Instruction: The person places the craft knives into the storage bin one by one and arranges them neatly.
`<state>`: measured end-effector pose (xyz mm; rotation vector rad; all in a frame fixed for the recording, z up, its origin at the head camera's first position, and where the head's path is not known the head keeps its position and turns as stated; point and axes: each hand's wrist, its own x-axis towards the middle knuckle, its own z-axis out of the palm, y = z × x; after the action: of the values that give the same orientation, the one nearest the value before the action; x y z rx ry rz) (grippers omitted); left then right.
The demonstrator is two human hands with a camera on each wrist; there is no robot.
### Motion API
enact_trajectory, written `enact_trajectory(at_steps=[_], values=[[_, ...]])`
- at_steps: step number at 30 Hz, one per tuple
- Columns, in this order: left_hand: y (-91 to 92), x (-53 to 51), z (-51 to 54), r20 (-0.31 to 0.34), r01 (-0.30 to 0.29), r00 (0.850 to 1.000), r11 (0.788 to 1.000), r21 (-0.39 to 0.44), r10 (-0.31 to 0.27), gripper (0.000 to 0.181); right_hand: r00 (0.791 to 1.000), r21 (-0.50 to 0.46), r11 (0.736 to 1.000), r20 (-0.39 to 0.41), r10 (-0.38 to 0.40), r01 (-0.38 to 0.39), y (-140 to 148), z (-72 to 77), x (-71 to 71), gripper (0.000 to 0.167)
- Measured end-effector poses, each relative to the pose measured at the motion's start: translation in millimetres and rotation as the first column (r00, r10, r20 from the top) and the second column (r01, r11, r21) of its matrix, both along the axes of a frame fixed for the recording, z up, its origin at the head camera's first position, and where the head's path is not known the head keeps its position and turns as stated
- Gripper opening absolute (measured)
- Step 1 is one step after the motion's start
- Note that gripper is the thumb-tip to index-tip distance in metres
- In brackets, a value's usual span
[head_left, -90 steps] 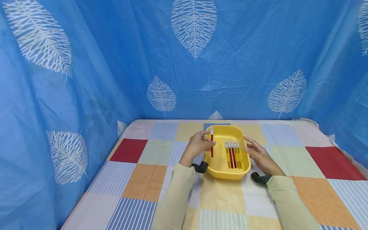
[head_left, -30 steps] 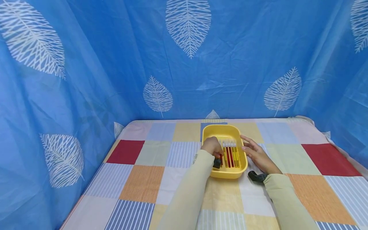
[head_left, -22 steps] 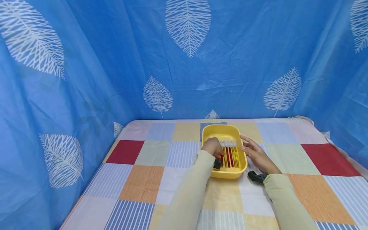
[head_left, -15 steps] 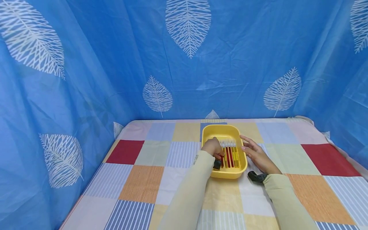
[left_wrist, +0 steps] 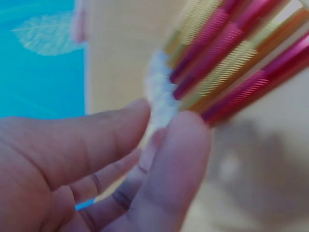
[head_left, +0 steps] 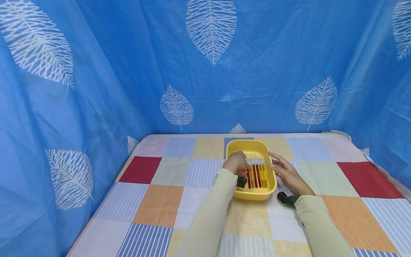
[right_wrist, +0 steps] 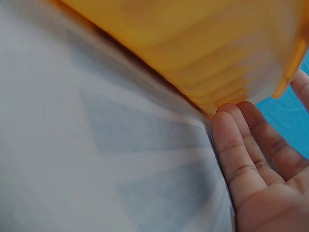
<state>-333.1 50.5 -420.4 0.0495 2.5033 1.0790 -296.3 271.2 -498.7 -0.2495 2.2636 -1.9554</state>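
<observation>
A yellow plastic tray (head_left: pixel 252 196) holds a row of capped craft knives (head_left: pixel 257 175) with knurled red and gold handles and whitish caps. My left hand (head_left: pixel 236 162) is over the tray's left side. In the left wrist view, its thumb and fingers are apart beside the caps, gripping nothing visible. The leftmost red craft knife (left_wrist: pixel 260 84) lies just beyond the fingertips, at the end of the row. My right hand (head_left: pixel 287 174) rests at the tray's right side; in the right wrist view its extended fingertips (right_wrist: pixel 227 128) touch the outer wall low down.
A patchwork cloth (head_left: pixel 160 203) covers the table under the tray. Blue leaf-print curtains (head_left: pixel 253 78) close in the back and sides. Each wrist wears a black camera mount (head_left: pixel 287 198).
My left hand carried a red craft knife into the tray, set it at the row's left end, let go and drew slightly back left. My right hand stayed at the tray's side.
</observation>
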Motion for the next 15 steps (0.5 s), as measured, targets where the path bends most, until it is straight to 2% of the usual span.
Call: enact_trajectory(at_steps=[3,7,9,12,15], values=[[-8.1,-0.5,3.8,-0.013,0.042,0.999,0.995,0.088,-0.041,0.041,1.0,-0.008,1.0,-0.007,0.003,-0.003,-0.3,-0.9,-0.9,0.069],[-22.8,1.5,8.4,-0.083,0.104,0.992,0.983,0.153,-0.092,0.032,1.0,-0.024,1.0,-0.013,0.008,-0.008,-1.4,-2.2,-1.5,0.068],[-30.4,3.7,10.2,-0.123,0.123,0.987,0.971,0.205,-0.099,0.033,1.0,-0.025,1.0,-0.012,0.008,-0.008,-1.4,-2.3,-0.9,0.068],[-41.9,5.9,11.1,-0.184,0.148,0.978,0.942,0.302,-0.095,0.036,1.0,-0.023,1.0,-0.016,0.007,-0.007,-0.9,-1.7,0.6,0.068],[-54.0,8.3,8.7,-0.249,0.169,0.965,0.916,0.364,-0.08,0.035,1.0,0.02,1.0,-0.031,0.003,-0.002,0.3,0.7,3.4,0.066]])
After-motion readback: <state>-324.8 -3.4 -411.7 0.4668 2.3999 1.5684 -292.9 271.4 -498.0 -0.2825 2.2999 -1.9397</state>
